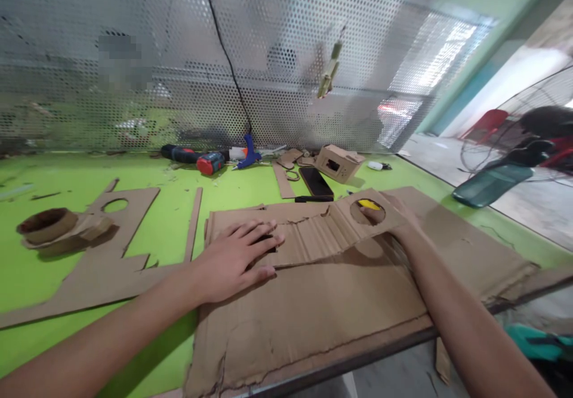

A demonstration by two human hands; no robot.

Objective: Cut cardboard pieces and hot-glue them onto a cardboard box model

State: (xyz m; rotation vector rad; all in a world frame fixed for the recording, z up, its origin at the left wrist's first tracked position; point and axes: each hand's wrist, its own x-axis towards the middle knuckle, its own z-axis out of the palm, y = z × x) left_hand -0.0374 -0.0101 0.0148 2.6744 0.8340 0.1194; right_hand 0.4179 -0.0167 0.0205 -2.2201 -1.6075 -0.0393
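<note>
My left hand (237,255) lies flat with fingers stretched, pressing the left end of a bent cardboard strip (313,234). A small dark patch, a slot or an object, shows beneath its fingers. The strip's right end is raised and has a round hole. My right hand (400,213) grips that end from behind, most of its fingers hidden. Through the hole a fingertip and a yellow object (369,204) are visible; I cannot make out what the yellow object is. Under the strip lies a large cardboard sheet (322,308) at the table's front edge.
Cut cardboard (111,267) and a cardboard ring (49,228) lie left on the green table (152,344). Behind are a drill (210,162), blue glue gun (249,153), phone (316,182) and small cardboard box (340,162). A bottle (492,183) lies right. A perforated metal panel (179,46) rises behind.
</note>
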